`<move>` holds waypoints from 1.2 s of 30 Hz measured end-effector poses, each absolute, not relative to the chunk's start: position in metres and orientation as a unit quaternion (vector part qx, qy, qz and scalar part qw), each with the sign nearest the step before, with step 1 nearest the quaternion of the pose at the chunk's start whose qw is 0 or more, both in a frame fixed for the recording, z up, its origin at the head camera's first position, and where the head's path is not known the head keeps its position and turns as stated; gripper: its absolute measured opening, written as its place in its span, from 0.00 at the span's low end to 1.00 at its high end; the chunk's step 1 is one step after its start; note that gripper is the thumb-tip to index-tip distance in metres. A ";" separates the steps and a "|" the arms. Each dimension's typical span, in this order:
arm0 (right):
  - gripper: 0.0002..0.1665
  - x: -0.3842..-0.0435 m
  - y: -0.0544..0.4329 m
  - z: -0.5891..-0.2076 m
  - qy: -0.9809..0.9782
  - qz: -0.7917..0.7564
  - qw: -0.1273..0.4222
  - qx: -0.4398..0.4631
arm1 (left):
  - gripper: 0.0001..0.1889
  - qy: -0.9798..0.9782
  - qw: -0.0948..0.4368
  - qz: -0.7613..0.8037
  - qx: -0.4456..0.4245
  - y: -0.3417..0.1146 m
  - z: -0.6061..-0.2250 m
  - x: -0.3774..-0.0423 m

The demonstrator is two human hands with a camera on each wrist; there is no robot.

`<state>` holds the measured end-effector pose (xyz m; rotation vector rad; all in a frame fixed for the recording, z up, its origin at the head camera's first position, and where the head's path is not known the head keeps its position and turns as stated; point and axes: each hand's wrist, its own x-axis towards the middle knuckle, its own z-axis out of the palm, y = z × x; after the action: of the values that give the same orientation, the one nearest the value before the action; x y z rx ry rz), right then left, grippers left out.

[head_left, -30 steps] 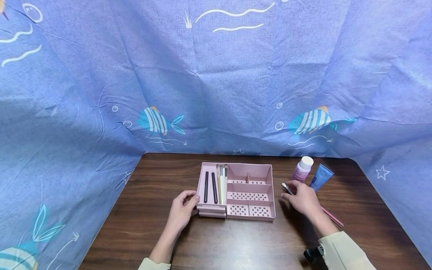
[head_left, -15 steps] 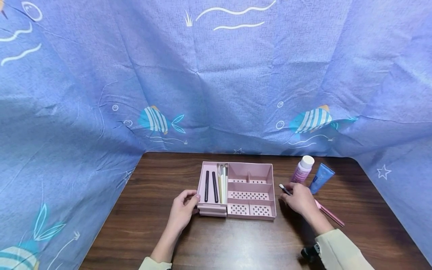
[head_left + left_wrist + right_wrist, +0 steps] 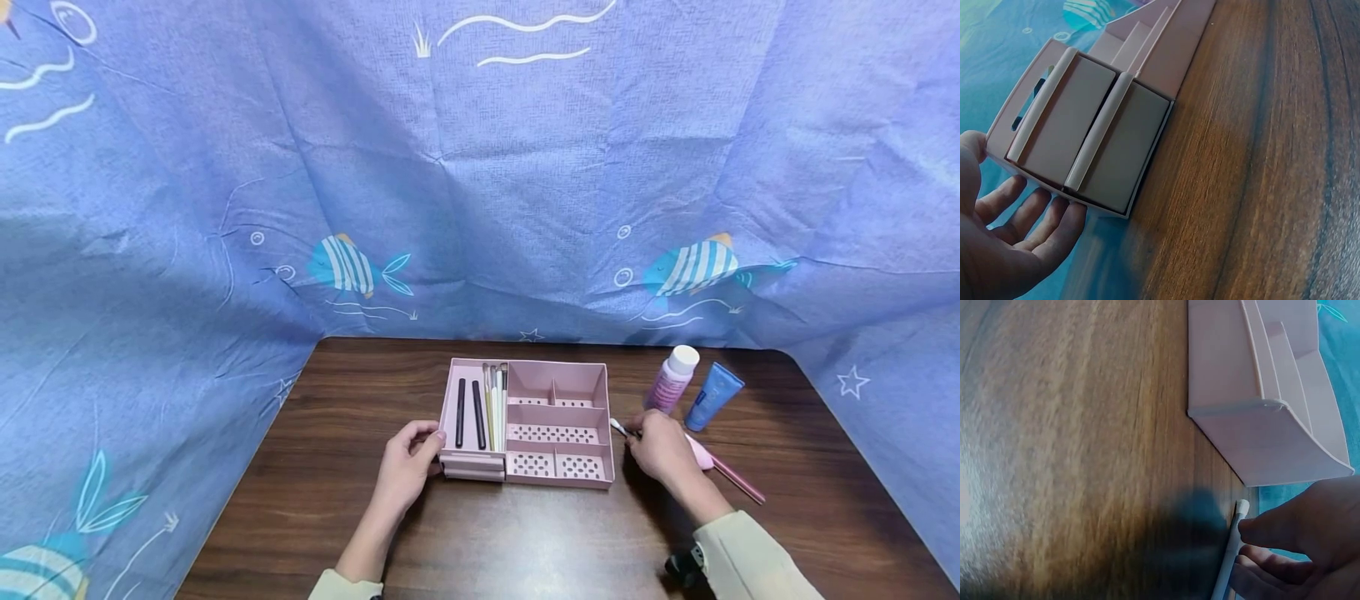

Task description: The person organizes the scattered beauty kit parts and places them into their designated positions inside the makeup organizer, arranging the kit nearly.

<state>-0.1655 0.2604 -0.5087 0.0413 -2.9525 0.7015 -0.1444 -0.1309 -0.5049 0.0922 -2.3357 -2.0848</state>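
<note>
A pink desk organizer (image 3: 555, 486) stands on the table. My left hand (image 3: 405, 462) grips its front left corner, thumb on the top edge and fingers against the side, by two small drawers (image 3: 1063, 119). On its top tray lie two black pens (image 3: 461, 414) and several thin brushes (image 3: 495, 408). Right of the organizer, my right hand (image 3: 663, 446) pinches a slim brush with a pale tip (image 3: 1229, 550) between thumb and fingers. The tip points at the organizer's right wall, and the brush lies close over the table. The hand covers much of its shaft.
Behind my right hand stand a pink bottle with a white cap (image 3: 671, 383) and a blue squeeze tube (image 3: 714, 397). A light pink item (image 3: 701, 453) and a reddish stick (image 3: 738, 481) lie beside my right wrist. A blue fish-print cloth (image 3: 465, 167) hangs behind the table (image 3: 360, 375).
My right hand has moved slightly left and nearer with the brush, bringing its tip close to the organizer. The light pink item shows more behind it. My left hand stays in place.
</note>
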 end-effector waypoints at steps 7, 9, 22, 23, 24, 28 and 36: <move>0.13 -0.166 0.262 -0.511 -0.973 0.222 0.056 0.013 | 0.13 -0.745 0.003 -0.667 0.030 -0.131 -0.505 -0.145; 0.13 -0.167 0.263 -0.512 -0.974 0.219 0.056 0.014 | 0.14 -0.744 0.002 -0.667 0.029 -0.131 -0.505 -0.146; 0.12 -0.170 0.262 -0.513 -0.977 0.204 0.058 0.030 | 0.13 -0.739 0.001 -0.673 0.030 -0.131 -0.505 -0.146; 0.11 -0.170 0.262 -0.513 -0.977 0.204 0.055 0.028 | 0.13 -0.739 0.001 -0.673 0.031 -0.131 -0.505 -0.145; 0.11 -0.170 0.262 -0.513 -0.977 0.205 0.051 0.025 | 0.13 -0.739 0.001 -0.673 0.031 -0.131 -0.505 -0.145; 0.10 -0.172 0.261 -0.512 -0.977 0.209 0.035 0.007 | 0.13 -0.739 0.001 -0.673 0.034 -0.131 -0.504 -0.145; 0.06 -0.174 0.260 -0.510 -0.975 0.220 0.030 -0.015 | 0.14 -0.739 -0.003 -0.673 0.033 -0.130 -0.504 -0.145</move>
<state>-0.1738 0.2598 -0.5098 -0.0474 -3.0064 0.6788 -0.1454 -0.1304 -0.5036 0.1054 -2.3254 -2.1182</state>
